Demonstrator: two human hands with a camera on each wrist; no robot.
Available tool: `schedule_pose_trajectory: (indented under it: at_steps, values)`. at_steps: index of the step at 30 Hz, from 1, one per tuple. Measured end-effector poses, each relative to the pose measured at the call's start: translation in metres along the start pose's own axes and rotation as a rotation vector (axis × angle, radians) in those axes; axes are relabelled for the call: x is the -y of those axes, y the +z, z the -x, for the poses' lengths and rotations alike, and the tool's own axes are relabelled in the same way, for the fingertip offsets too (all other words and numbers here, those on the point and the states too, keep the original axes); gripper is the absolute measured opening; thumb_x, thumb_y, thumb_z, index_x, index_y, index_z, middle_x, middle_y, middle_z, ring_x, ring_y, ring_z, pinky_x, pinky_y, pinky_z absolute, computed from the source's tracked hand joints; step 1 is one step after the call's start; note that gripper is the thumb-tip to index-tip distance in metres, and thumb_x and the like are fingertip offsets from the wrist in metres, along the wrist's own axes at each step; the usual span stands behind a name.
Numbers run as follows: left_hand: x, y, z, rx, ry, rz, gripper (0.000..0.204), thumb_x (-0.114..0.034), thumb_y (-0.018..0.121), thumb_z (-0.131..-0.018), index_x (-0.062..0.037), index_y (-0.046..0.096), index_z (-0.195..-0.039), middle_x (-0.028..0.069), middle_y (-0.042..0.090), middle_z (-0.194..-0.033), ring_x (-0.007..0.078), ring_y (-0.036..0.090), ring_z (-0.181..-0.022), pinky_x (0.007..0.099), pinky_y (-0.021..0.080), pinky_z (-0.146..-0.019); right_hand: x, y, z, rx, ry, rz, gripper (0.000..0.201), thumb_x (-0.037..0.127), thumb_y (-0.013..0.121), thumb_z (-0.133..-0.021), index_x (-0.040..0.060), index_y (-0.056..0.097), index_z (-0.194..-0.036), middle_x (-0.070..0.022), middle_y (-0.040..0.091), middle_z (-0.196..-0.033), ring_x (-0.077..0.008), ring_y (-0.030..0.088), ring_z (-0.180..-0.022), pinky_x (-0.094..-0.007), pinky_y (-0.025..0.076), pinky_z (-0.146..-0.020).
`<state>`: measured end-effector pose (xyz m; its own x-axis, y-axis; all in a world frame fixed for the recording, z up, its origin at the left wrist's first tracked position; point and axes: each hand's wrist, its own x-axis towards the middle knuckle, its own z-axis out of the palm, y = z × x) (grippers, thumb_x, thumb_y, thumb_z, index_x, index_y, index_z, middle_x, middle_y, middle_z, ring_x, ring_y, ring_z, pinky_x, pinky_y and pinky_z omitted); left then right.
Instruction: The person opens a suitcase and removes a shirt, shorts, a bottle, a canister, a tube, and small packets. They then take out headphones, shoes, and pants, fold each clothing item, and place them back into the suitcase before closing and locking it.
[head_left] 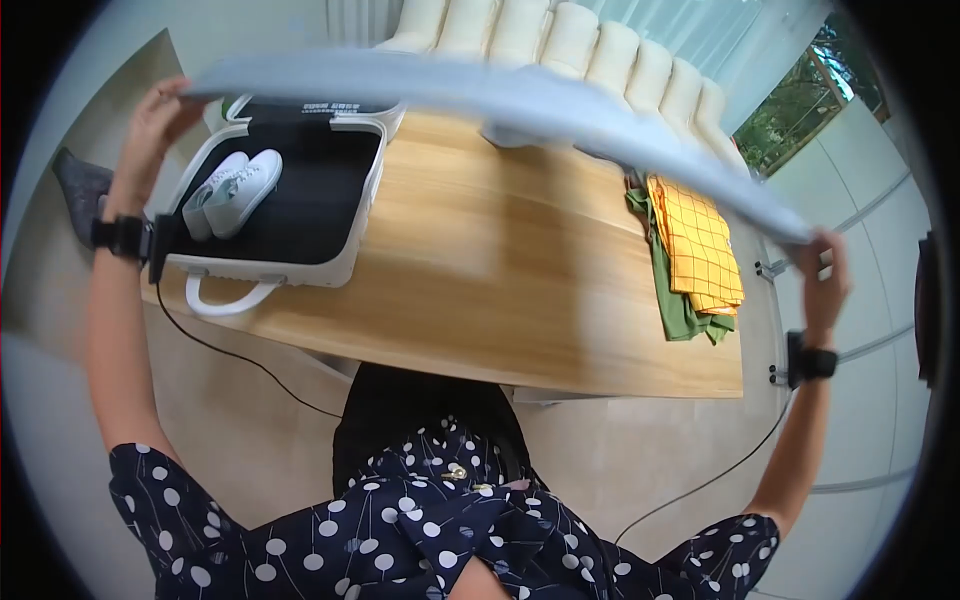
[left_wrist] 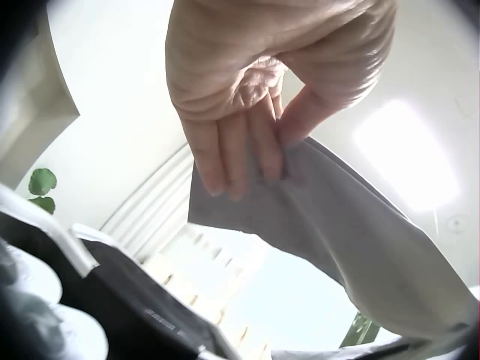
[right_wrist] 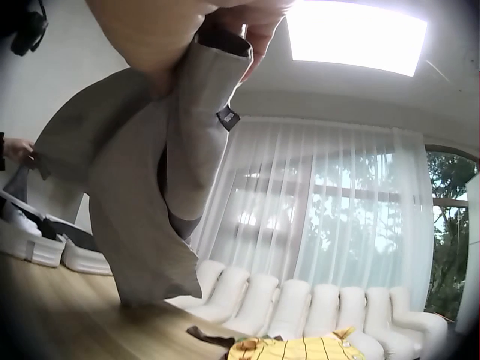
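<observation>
A light grey garment (head_left: 450,85), blurred in the head view, is stretched in the air across the table. My left hand (head_left: 150,130) pinches one end of it above the suitcase; in the left wrist view, thumb and fingers (left_wrist: 236,161) press a flat edge between them. At the far end, my right hand (head_left: 822,285) grips the garment beyond the folded clothes. The right wrist view shows cloth hanging in folds from that hand, with a small dark label (right_wrist: 228,118) on its side. Part of the right hand's fingers is hidden behind the cloth.
An open white suitcase (head_left: 370,200) with black lining stands on the left of the wooden table (head_left: 470,280), holding white shoes (head_left: 240,190). Yellow checked cloth (head_left: 695,245) lies over green cloth (head_left: 680,318) at the right. Behind is a cream sofa (head_left: 570,40). Cables (head_left: 245,362) trail from both wrists.
</observation>
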<state>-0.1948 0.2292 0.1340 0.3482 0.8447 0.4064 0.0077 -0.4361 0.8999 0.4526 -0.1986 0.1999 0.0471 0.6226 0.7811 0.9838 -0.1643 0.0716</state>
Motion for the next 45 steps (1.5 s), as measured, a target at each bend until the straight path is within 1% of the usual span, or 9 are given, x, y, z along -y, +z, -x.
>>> schedule_pose_trajectory:
  at_steps: [5, 16, 21, 23, 24, 27, 33, 39, 45]
  values:
    - [0.018, 0.033, 0.064, 0.186, -0.131, -0.248, 0.02, -0.011, 0.053, -0.092, -0.0039, 0.057, -0.11, -0.002, 0.06, -0.081, 0.0039, 0.056, -0.079, 0.0197, 0.044, -0.083, 0.062, 0.03, 0.089, 0.436, 0.013, -0.153, 0.02, -0.008, 0.064, -0.067, 0.0031, 0.058, -0.082, -0.0106, 0.053, -0.079, -0.0303, 0.054, -0.077, -0.0378, 0.045, -0.067]
    - [0.005, 0.043, 0.122, 0.261, -0.232, -0.321, 0.018, -0.006, 0.049, -0.09, -0.001, 0.057, -0.105, -0.0008, 0.058, -0.08, 0.0062, 0.053, -0.08, 0.0217, 0.041, -0.08, 0.088, 0.035, 0.169, 0.815, 0.002, -0.224, 0.031, -0.007, 0.062, -0.059, 0.0093, 0.059, -0.086, -0.0073, 0.052, -0.082, -0.0282, 0.051, -0.085, -0.0367, 0.041, -0.078]
    - [0.0, 0.035, 0.115, 0.479, -0.262, -0.649, 0.019, -0.008, 0.048, -0.091, 0.0006, 0.06, -0.102, 0.0045, 0.063, -0.093, 0.0127, 0.057, -0.089, 0.027, 0.044, -0.083, 0.108, 0.016, 0.152, 1.054, 0.116, -0.315, 0.025, 0.003, 0.069, -0.067, 0.0084, 0.06, -0.089, -0.0075, 0.054, -0.083, -0.0249, 0.051, -0.087, -0.034, 0.042, -0.079]
    - [-0.002, 0.039, 0.09, 0.316, -0.107, -0.823, 0.019, -0.012, 0.051, -0.091, 0.0002, 0.062, -0.099, 0.0055, 0.063, -0.092, 0.0125, 0.057, -0.088, 0.0282, 0.045, -0.083, 0.107, 0.013, 0.134, 1.04, 0.095, -0.336, 0.024, 0.011, 0.072, -0.069, 0.0078, 0.061, -0.089, -0.0075, 0.054, -0.083, -0.0248, 0.052, -0.087, -0.0337, 0.042, -0.079]
    - [-0.013, 0.061, 0.08, 0.17, -0.031, -0.818, 0.019, -0.014, 0.052, -0.091, 0.0003, 0.062, -0.098, 0.0052, 0.063, -0.09, 0.0126, 0.057, -0.087, 0.0281, 0.045, -0.082, 0.106, 0.017, 0.126, 1.026, 0.071, -0.356, 0.026, 0.018, 0.075, -0.071, 0.0071, 0.061, -0.089, -0.0075, 0.055, -0.084, -0.0247, 0.053, -0.087, -0.0335, 0.041, -0.08]
    - [-0.045, 0.143, 0.021, 0.416, 0.097, -0.702, 0.024, -0.02, 0.05, -0.093, 0.0, 0.062, -0.098, 0.0015, 0.059, -0.085, 0.0096, 0.055, -0.078, 0.0221, 0.046, -0.07, 0.117, 0.047, 0.097, 0.977, 0.146, -0.409, 0.025, 0.023, 0.072, -0.076, 0.0046, 0.061, -0.088, -0.009, 0.057, -0.082, -0.0251, 0.056, -0.081, -0.0337, 0.044, -0.074]
    - [-0.008, 0.323, -0.066, 0.646, -0.257, -0.337, 0.038, -0.032, 0.058, -0.085, 0.0036, 0.062, -0.1, 0.0105, 0.062, -0.095, 0.0177, 0.063, -0.079, 0.0262, 0.053, -0.073, 0.162, 0.128, 0.053, 0.996, -0.127, -0.56, 0.022, 0.024, 0.066, -0.081, 0.0032, 0.058, -0.08, -0.0127, 0.061, -0.074, -0.0291, 0.061, -0.07, -0.037, 0.048, -0.062]
    - [0.118, 0.407, -0.077, 0.133, -0.781, 0.088, 0.04, -0.01, 0.054, -0.077, 0.0048, 0.047, -0.113, 0.0189, 0.055, -0.091, 0.029, 0.06, -0.059, 0.0427, 0.057, -0.051, 0.18, 0.183, 0.051, 0.79, -0.066, -0.703, 0.014, 0.016, 0.062, -0.084, 0.004, 0.057, -0.091, -0.0134, 0.06, -0.068, -0.0293, 0.06, -0.061, -0.0366, 0.046, -0.057]
    - [0.15, 0.415, -0.099, 0.011, -0.876, 0.309, 0.036, -0.005, 0.057, -0.08, 0.0073, 0.049, -0.112, 0.0199, 0.057, -0.093, 0.0273, 0.063, -0.063, 0.0312, 0.057, -0.048, 0.183, 0.195, 0.059, 0.861, -0.102, -0.627, 0.026, 0.033, 0.057, -0.089, 0.0079, 0.056, -0.094, -0.0125, 0.066, -0.078, -0.0321, 0.063, -0.07, -0.0409, 0.049, -0.058]
